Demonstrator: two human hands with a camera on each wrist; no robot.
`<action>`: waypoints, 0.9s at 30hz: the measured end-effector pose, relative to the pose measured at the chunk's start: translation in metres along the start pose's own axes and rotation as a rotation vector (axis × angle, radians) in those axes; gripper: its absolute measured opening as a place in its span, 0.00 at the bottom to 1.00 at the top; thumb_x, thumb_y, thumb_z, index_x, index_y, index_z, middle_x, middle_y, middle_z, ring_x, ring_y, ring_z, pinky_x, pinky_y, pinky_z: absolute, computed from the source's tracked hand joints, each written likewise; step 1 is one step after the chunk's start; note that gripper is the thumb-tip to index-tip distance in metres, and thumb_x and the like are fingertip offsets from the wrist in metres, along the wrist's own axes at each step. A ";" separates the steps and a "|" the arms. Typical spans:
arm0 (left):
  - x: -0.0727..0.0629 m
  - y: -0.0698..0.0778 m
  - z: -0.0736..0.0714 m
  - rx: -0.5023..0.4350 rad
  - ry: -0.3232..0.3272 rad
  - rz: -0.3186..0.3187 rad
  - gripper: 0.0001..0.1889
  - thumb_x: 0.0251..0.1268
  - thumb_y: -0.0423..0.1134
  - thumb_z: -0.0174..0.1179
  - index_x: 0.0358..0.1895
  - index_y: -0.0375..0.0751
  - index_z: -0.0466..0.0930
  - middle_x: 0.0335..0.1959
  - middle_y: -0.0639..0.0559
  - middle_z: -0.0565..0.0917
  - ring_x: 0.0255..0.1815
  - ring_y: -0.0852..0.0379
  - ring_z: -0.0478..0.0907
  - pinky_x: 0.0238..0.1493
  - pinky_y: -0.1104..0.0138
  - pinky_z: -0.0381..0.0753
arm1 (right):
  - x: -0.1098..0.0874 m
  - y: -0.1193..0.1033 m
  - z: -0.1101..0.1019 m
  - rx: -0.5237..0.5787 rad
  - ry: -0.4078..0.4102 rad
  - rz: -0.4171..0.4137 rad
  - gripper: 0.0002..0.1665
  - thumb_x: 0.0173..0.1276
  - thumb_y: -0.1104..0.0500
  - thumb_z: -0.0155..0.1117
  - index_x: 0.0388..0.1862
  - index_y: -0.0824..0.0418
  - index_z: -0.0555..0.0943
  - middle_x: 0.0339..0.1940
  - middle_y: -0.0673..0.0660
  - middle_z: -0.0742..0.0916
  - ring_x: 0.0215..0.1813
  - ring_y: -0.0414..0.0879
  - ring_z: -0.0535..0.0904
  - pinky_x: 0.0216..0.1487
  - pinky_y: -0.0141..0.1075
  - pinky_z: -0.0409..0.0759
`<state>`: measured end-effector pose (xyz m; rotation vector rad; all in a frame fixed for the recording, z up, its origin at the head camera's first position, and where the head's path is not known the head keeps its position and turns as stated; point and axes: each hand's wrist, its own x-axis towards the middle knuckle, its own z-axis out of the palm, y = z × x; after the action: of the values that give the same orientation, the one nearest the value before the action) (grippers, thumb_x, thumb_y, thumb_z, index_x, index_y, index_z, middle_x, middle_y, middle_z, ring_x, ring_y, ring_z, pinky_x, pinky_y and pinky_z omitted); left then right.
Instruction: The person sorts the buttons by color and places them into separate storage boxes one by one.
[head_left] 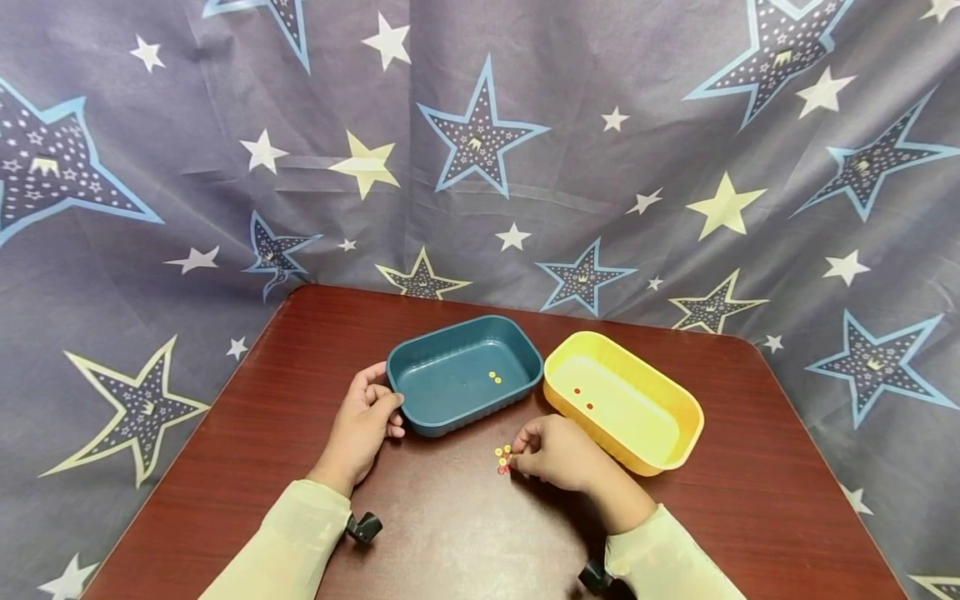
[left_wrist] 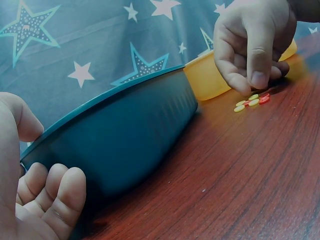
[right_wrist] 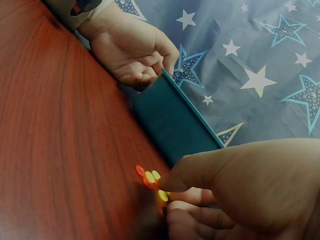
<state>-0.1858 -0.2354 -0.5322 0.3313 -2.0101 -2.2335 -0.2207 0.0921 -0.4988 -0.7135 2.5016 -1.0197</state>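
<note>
My left hand [head_left: 360, 429] grips the near left end of a teal plastic tub [head_left: 435, 408], thumb at the rim and fingers against the outer wall. Two small yellow discs [head_left: 495, 377] lie inside it. On the table, a little cluster of red and yellow discs [left_wrist: 252, 101] sits in front of the tubs. My right hand [head_left: 558, 454] reaches down over this cluster, its thumb and fingers bent together right at the discs. Whether a disc is pinched there I cannot tell. Beyond that hand is a yellow tub [head_left: 667, 417] with two red discs [head_left: 583, 398] in it.
Both tubs stand close together on a reddish-brown wooden table [head_left: 315, 333]. A star-patterned grey cloth [head_left: 480, 225] hangs behind the table's far edge. Each wrist carries a small black device, such as the one by the left sleeve [head_left: 292, 533].
</note>
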 end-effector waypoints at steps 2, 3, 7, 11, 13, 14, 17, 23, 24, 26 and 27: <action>0.000 0.000 0.000 0.001 0.000 0.003 0.33 0.80 0.28 0.60 0.83 0.43 0.63 0.36 0.51 0.76 0.29 0.57 0.78 0.27 0.69 0.88 | 0.000 0.002 0.002 0.005 0.016 -0.005 0.06 0.66 0.63 0.80 0.33 0.55 0.89 0.24 0.46 0.87 0.23 0.37 0.78 0.25 0.30 0.78; 0.000 0.000 0.000 0.002 0.000 0.003 0.32 0.81 0.28 0.60 0.83 0.44 0.63 0.36 0.51 0.76 0.29 0.57 0.78 0.27 0.69 0.88 | 0.001 0.002 0.003 0.004 0.024 -0.007 0.06 0.66 0.62 0.80 0.33 0.54 0.89 0.24 0.46 0.87 0.24 0.37 0.78 0.26 0.29 0.78; 0.000 -0.001 -0.001 0.006 -0.003 0.000 0.32 0.81 0.29 0.60 0.83 0.44 0.63 0.37 0.50 0.76 0.29 0.57 0.79 0.28 0.68 0.88 | 0.000 0.003 0.006 -0.025 0.057 -0.017 0.07 0.64 0.61 0.81 0.33 0.53 0.88 0.24 0.44 0.86 0.27 0.36 0.78 0.30 0.29 0.76; 0.000 -0.001 -0.001 0.008 -0.003 -0.001 0.33 0.81 0.29 0.60 0.83 0.45 0.63 0.37 0.50 0.76 0.29 0.56 0.79 0.28 0.68 0.89 | -0.001 0.003 0.008 -0.063 0.088 -0.024 0.07 0.64 0.61 0.81 0.33 0.52 0.88 0.24 0.42 0.85 0.28 0.35 0.78 0.33 0.29 0.76; 0.001 -0.001 -0.001 0.005 -0.003 0.000 0.33 0.81 0.29 0.60 0.83 0.45 0.63 0.37 0.50 0.76 0.30 0.56 0.79 0.28 0.68 0.89 | -0.001 0.004 0.009 -0.075 0.097 -0.029 0.07 0.64 0.61 0.81 0.33 0.52 0.89 0.24 0.42 0.85 0.28 0.34 0.78 0.34 0.29 0.77; 0.001 -0.001 -0.001 0.003 -0.004 0.000 0.33 0.81 0.29 0.60 0.83 0.45 0.63 0.37 0.50 0.77 0.30 0.56 0.79 0.28 0.68 0.89 | -0.002 0.004 0.010 -0.078 0.100 -0.031 0.07 0.64 0.61 0.81 0.33 0.52 0.89 0.24 0.42 0.85 0.28 0.34 0.78 0.34 0.30 0.77; 0.001 -0.002 -0.001 -0.005 -0.004 -0.002 0.33 0.80 0.28 0.60 0.83 0.44 0.63 0.37 0.51 0.77 0.29 0.56 0.78 0.28 0.68 0.88 | -0.002 0.006 0.011 -0.073 0.109 -0.039 0.06 0.64 0.62 0.79 0.33 0.52 0.89 0.24 0.42 0.85 0.29 0.34 0.78 0.35 0.31 0.78; 0.002 -0.002 -0.001 -0.013 -0.006 -0.003 0.33 0.80 0.28 0.60 0.83 0.44 0.63 0.37 0.51 0.77 0.29 0.57 0.78 0.28 0.68 0.88 | -0.002 0.010 0.016 -0.089 0.141 -0.053 0.06 0.64 0.62 0.77 0.34 0.51 0.88 0.24 0.40 0.84 0.30 0.34 0.79 0.36 0.31 0.78; 0.002 -0.002 -0.001 -0.012 -0.007 -0.004 0.33 0.80 0.28 0.60 0.83 0.44 0.63 0.37 0.51 0.77 0.29 0.57 0.78 0.28 0.68 0.88 | -0.002 0.010 0.016 -0.097 0.145 -0.053 0.07 0.64 0.62 0.77 0.34 0.51 0.88 0.24 0.40 0.84 0.30 0.34 0.79 0.36 0.31 0.77; 0.002 -0.002 -0.001 -0.009 -0.006 -0.004 0.33 0.80 0.28 0.60 0.83 0.44 0.62 0.37 0.51 0.76 0.29 0.57 0.78 0.28 0.68 0.88 | -0.003 0.007 0.017 -0.098 0.142 -0.047 0.08 0.64 0.64 0.78 0.34 0.51 0.88 0.24 0.42 0.84 0.30 0.34 0.78 0.35 0.31 0.77; 0.002 -0.003 -0.001 -0.006 -0.005 -0.003 0.33 0.80 0.28 0.60 0.83 0.44 0.63 0.37 0.51 0.76 0.29 0.57 0.78 0.28 0.68 0.88 | -0.003 0.005 0.016 -0.099 0.139 -0.042 0.09 0.64 0.65 0.78 0.34 0.51 0.87 0.24 0.42 0.84 0.30 0.34 0.78 0.35 0.31 0.76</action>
<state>-0.1874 -0.2364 -0.5350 0.3294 -2.0058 -2.2442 -0.2116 0.0883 -0.5135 -0.7513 2.6830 -0.9969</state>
